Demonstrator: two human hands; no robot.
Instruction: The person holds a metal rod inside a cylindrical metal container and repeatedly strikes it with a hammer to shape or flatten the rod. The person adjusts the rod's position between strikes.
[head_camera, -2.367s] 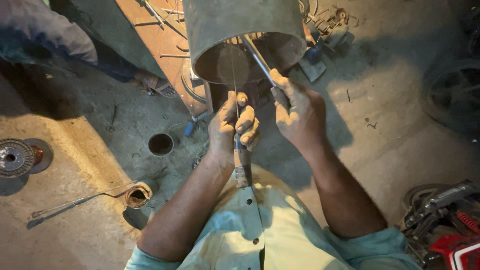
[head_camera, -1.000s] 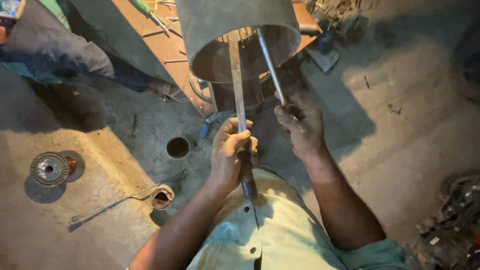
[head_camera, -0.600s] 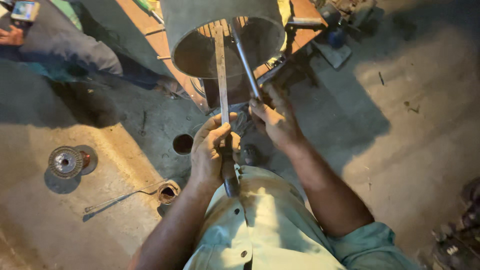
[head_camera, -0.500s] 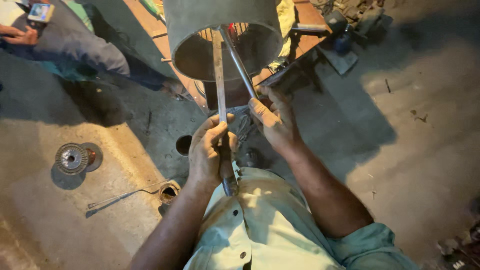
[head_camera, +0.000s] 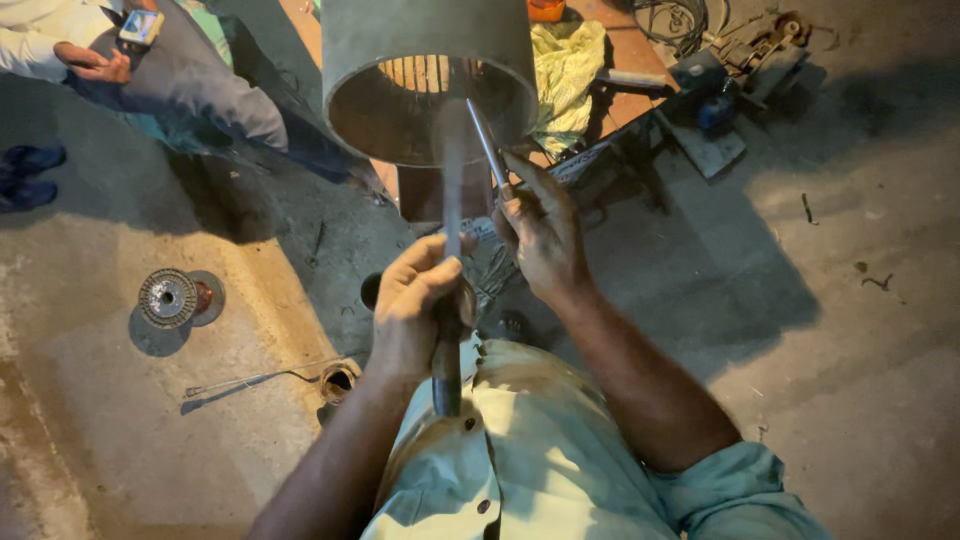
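Nearest the camera, the person's pale green buttoned shirt (head_camera: 540, 440) fills the bottom of the view, with both bare forearms reaching away from it. The left hand (head_camera: 412, 305) is wrapped tight around the dark handle of a long flat grey metal bar (head_camera: 447, 290). The handle's end hangs just above the shirt, and the bar's far part, blurred, points up into the open mouth of the large grey sheet-metal cylinder (head_camera: 425, 70). Just to the right and slightly farther, the right hand (head_camera: 540, 230) pinches a thin shiny steel rod (head_camera: 489, 148) between thumb and fingers; the rod slants up and left, and its far tip also lies inside the cylinder's mouth, close beside the bar.

On the concrete floor (head_camera: 860, 350) to the near left lie a thin bent metal rod with a small round cup at its end (head_camera: 270, 377) and, farther left, a round ribbed metal disc (head_camera: 168, 297). Far left, another person's grey sleeve (head_camera: 200, 80) leans in, that person's hand holding a small device.

The cylinder stands at the far middle, with a row of pale slats showing inside its far wall. To its right lie a crumpled yellow cloth (head_camera: 565, 65) and a cluster of blue-grey metal tools (head_camera: 715, 90).

As a judgement, the step in hand is working both tools inside the cylinder, the rod set as a guide or punch and the bar brought to it. The next move calls for keeping the rod's tip steady while the left hand drives the bar in line, clear of the right fingers.
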